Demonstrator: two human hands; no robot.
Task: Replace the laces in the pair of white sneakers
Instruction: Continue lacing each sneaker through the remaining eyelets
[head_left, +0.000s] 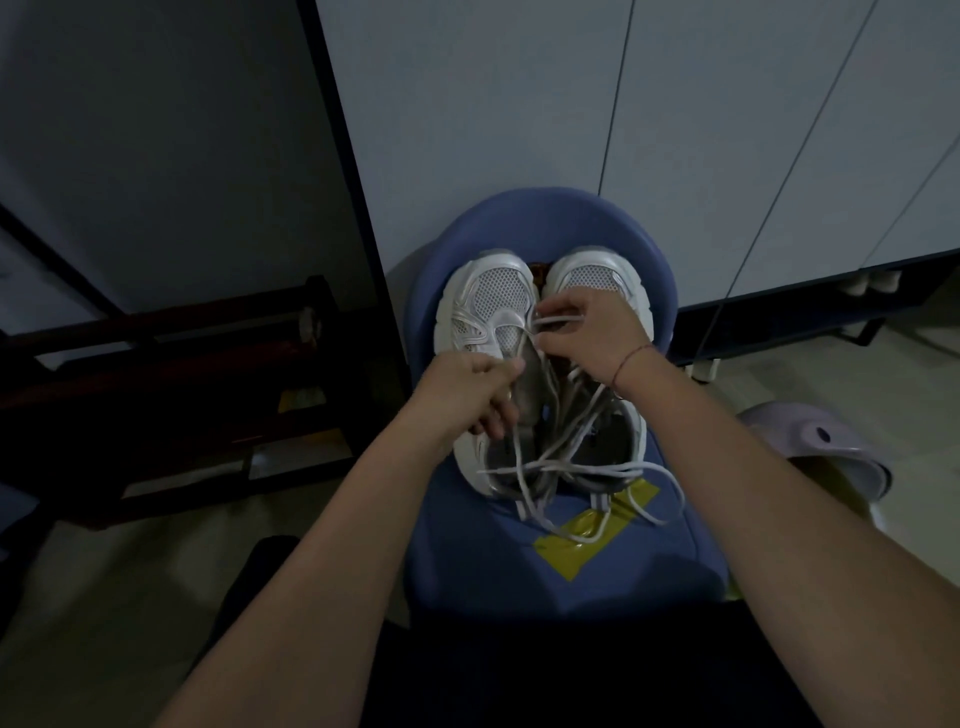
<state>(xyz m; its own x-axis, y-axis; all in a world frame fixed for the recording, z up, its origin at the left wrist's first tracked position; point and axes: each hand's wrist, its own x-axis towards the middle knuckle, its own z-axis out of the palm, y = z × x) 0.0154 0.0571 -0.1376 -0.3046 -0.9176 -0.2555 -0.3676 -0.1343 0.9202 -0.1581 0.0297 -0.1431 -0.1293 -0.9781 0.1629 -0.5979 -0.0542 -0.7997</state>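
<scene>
While white sneakers (493, 296) are parked on a blue chair (519, 218), a lace (551, 321) is pinched by left hand (462, 395) and right hand (592, 332) at the lowest eyelets, so crossing upward is likely needed next.

The left sneaker (493, 296) and right sneaker (597, 275), both white, sit side by side, toes pointing away, on a blue chair seat (519, 577). The left grip (467, 395) pinches a lace strand (518, 452). The right grip (592, 338) holds a lace loop (553, 322). Loose laces (613, 472) trail over yellow tape (571, 545).
</scene>
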